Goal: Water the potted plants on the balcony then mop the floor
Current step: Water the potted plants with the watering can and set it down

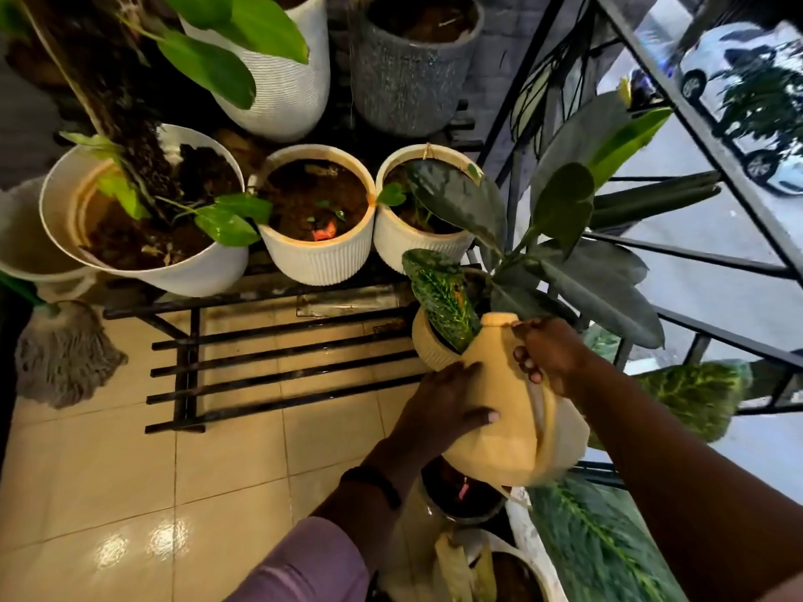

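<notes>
I hold a pale yellow plastic jug (508,410) tilted, its neck pointing into a small ribbed cream pot (428,345) with a speckled leaf. My left hand (443,406) presses flat against the jug's left side. My right hand (549,354) grips the jug near its neck, fingers curled round it. No water stream is visible. A grey string mop head (65,354) lies on the tiled floor at the left.
Several white ribbed pots (319,262) with soil stand on a black metal rack (278,362). Two tall pots sit behind. More pots (460,497) lie below the jug. A black railing (695,123) runs along the right, above a street with cars. Glossy beige tiles (130,493) cover the floor.
</notes>
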Tool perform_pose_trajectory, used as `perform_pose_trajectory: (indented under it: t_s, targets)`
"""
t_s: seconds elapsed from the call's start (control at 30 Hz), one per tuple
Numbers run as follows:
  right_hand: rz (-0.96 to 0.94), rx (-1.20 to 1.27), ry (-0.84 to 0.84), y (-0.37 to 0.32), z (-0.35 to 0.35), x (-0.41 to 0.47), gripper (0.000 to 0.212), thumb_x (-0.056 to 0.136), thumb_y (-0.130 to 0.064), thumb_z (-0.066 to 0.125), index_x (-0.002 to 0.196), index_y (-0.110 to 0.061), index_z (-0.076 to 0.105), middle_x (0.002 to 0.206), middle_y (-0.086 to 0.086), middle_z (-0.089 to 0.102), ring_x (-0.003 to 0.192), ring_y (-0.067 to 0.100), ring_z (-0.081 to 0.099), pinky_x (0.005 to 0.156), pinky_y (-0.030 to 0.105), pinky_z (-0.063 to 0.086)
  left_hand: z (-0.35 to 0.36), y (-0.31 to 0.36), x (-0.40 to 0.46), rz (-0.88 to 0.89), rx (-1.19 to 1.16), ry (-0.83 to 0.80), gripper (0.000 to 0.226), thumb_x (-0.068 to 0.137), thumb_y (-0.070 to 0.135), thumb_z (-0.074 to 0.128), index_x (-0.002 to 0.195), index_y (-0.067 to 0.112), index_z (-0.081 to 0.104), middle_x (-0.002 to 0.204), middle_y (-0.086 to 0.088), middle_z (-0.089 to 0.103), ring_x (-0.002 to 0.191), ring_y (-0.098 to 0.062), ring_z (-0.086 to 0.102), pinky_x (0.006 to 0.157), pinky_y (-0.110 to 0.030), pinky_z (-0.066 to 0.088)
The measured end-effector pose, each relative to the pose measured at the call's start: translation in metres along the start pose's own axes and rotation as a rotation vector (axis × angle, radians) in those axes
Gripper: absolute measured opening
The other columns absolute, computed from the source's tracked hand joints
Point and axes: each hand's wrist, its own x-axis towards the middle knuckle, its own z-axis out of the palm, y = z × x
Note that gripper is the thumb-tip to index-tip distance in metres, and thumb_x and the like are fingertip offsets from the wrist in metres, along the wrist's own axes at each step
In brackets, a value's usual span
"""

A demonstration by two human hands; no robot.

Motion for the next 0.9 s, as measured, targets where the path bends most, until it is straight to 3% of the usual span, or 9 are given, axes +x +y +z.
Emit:
perform_pose_trajectory:
  t_s: [0.3,0.4,0.57,0.73,0.9]
  targets:
    - [0.021,0.014,0.013,0.000,0.012,-0.004,0.017,0.101,-0.022,0.049,0.092,-0.011,0.059,0.056,0.004,0.048,0.032,0.011,0.038,0.033,0.019,0.029,-0.001,-0.009,0.000,-0.008,-0.029,-0.035,0.082,0.087,0.049,0.069,0.155,0.029,0.027,0.161,-0.003,0.029,0.147,-0.026,0.026,0.118,-0.040,0.027]
    - [-0.025,0.003,0.026,0.005,0.013,-0.022,0.018,0.100,-0.025,0.049,0.096,-0.012,0.061,0.056,0.004,0.049,0.037,0.011,0.039,0.036,0.021,0.030,0.001,-0.010,-0.009,0.007,0.021,-0.054,0.085,0.087,0.052,0.066,0.156,0.033,0.019,0.165,-0.003,0.018,0.149,-0.026,0.019,0.119,-0.042,0.025]
    - [-0.160,-0.003,-0.014,0.014,0.015,-0.062,0.015,0.101,-0.027,0.048,0.105,-0.021,0.062,0.057,0.003,0.048,0.033,0.008,0.036,0.034,0.019,0.027,-0.018,-0.015,-0.029,0.176,0.256,-0.118,0.080,0.092,0.057,0.056,0.156,0.040,0.012,0.167,-0.001,-0.001,0.152,-0.026,0.007,0.121,-0.043,0.020]
    - [-0.249,0.042,-0.061,-0.008,0.021,-0.085,0.015,0.101,-0.025,0.050,0.107,-0.020,0.064,0.058,0.007,0.049,0.036,0.011,0.036,0.035,0.018,0.026,-0.051,-0.004,-0.043,0.149,0.206,-0.004,0.074,0.092,0.060,0.054,0.154,0.046,0.017,0.167,0.005,0.003,0.152,-0.020,0.010,0.120,-0.031,0.016]
    - [-0.348,0.042,-0.119,-0.058,0.020,-0.100,0.014,0.099,-0.024,0.053,0.108,-0.019,0.062,0.058,0.002,0.051,0.035,0.007,0.039,0.034,0.018,0.029,-0.090,0.021,-0.049,0.139,0.183,0.097,0.076,0.091,0.059,0.056,0.153,0.047,0.013,0.167,0.005,0.005,0.152,-0.019,0.010,0.120,-0.032,0.015]
